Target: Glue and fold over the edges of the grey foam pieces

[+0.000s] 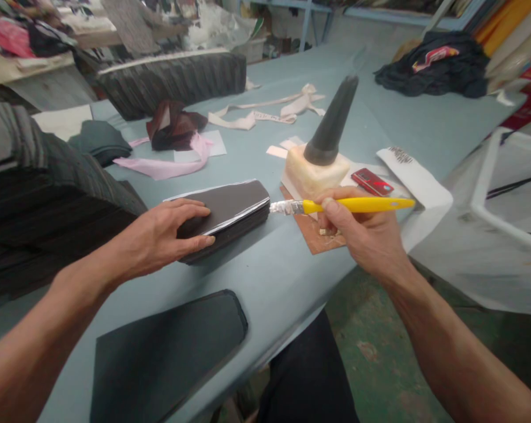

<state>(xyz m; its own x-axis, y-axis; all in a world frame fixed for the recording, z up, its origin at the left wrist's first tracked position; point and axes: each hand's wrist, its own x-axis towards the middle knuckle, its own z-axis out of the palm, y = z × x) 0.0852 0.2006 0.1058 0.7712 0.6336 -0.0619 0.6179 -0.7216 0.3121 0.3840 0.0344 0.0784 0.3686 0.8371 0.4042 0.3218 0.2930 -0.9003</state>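
Observation:
My left hand (pixel 168 235) lies flat, fingers stretched, on the near end of a stack of dark fabric pieces (pixel 234 208) on the grey-blue table (pixel 265 282). My right hand (pixel 362 232) is closed around a yellow-handled brush (pixel 357 205), held level, with its silver ferrule and tip touching the far end of the stack. Just behind the brush stands a pale waxy block (pixel 313 170) with a black cone (pixel 333 120) set in it, on a brown board (pixel 318 235).
A flat dark fabric piece (pixel 168 352) lies at the near table edge. Tall stacks of dark striped fabric (pixel 40 200) stand at the left and back. A red phone (pixel 371 181), white paper, pink cloth (pixel 168 164), cream strips and a black garment heap (pixel 437 70) lie farther off.

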